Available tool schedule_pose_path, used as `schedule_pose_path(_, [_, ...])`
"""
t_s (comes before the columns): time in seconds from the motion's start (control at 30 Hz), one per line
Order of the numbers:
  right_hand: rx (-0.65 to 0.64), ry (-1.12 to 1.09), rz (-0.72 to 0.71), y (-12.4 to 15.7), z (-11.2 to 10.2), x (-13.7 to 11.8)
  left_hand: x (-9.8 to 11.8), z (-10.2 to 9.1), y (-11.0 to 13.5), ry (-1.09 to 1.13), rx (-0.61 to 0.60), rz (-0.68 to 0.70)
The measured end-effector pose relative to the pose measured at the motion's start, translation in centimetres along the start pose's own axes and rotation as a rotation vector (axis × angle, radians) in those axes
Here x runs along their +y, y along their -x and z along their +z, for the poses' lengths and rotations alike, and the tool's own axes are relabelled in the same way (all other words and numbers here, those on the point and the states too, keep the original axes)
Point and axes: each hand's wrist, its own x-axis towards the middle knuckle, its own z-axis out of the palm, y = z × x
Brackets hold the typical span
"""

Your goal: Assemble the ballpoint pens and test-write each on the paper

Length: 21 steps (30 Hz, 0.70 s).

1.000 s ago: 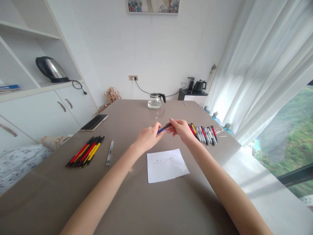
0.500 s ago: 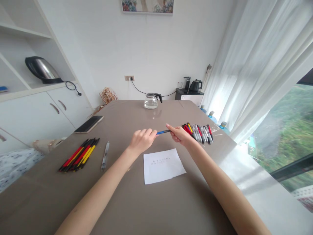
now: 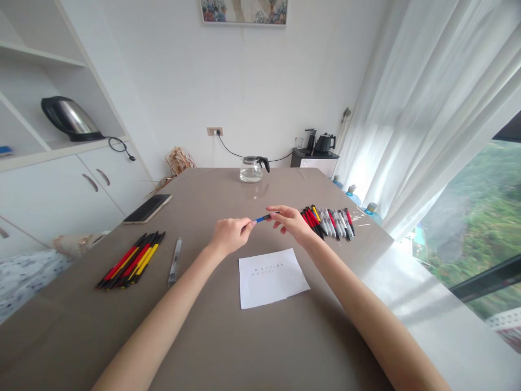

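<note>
Both hands meet over the middle of the brown table [image 3: 228,347]. My left hand [image 3: 230,234] pinches one end of a blue and black pen [image 3: 263,218]. My right hand [image 3: 290,221] holds the other end with its fingers curled round it. The pen hangs level above the table. A white sheet of paper [image 3: 271,277] with a line of small marks lies just below the hands. A row of red, yellow, black and clear pens [image 3: 329,221] lies right of my right hand.
A bundle of red, yellow and black pens [image 3: 131,260] and a single clear pen [image 3: 175,262] lie on the left. A black notebook [image 3: 147,208] sits at the left edge, a glass jug [image 3: 252,168] at the far end. Cabinets with a kettle [image 3: 69,117] stand left.
The hands have drawn closer together along the pen, so less of it shows between them. The view has shifted slightly to the right since the earliest frame.
</note>
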Motion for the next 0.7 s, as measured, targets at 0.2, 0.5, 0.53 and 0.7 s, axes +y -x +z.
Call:
schedule_pose_path(0.2, [0.122, 0.067, 0.054, -0.3, 0.1, 0.5, -0.2, 0.5, 0.3, -0.023, 0.014, 0.039])
schedule_pose_path(0.5, [0.061, 0.121, 0.177, -0.3, -0.8, 0.3, -1.2, 1.3, 0.5, -0.027, 0.014, 0.031])
schedule_pose_path(0.53, [0.07, 0.132, 0.167, -0.3, -0.8, 0.5, -1.2, 1.3, 0.5, -0.017, 0.009, 0.04])
schedule_pose_path(0.7, [0.062, 0.101, 0.148, -0.4, -0.9, 0.7, -1.3, 1.5, 0.6, -0.001, 0.006, 0.05])
